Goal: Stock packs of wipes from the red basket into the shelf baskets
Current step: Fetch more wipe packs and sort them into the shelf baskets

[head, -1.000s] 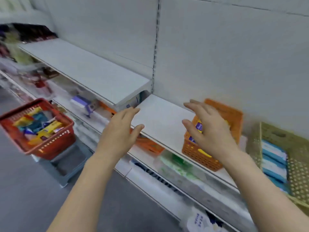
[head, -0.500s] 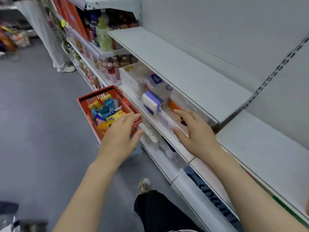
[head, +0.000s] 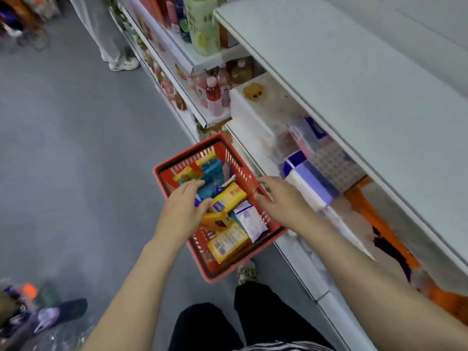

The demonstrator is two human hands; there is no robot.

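Two bare forearms, no sleeves showing, no watch or rings on the left hand (head: 181, 215) or right hand (head: 285, 202). Black trousers (head: 228, 323) down below. Bit of black-and-white striped top (head: 283, 347) at the very bottom edge. One patterned shoe (head: 247, 272) poking out, pretty blurry tbh.

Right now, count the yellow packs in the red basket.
3 clearly visible: yellow pack at the far end, one mid-basket, one nearest. Others may hide beneath the left hand.
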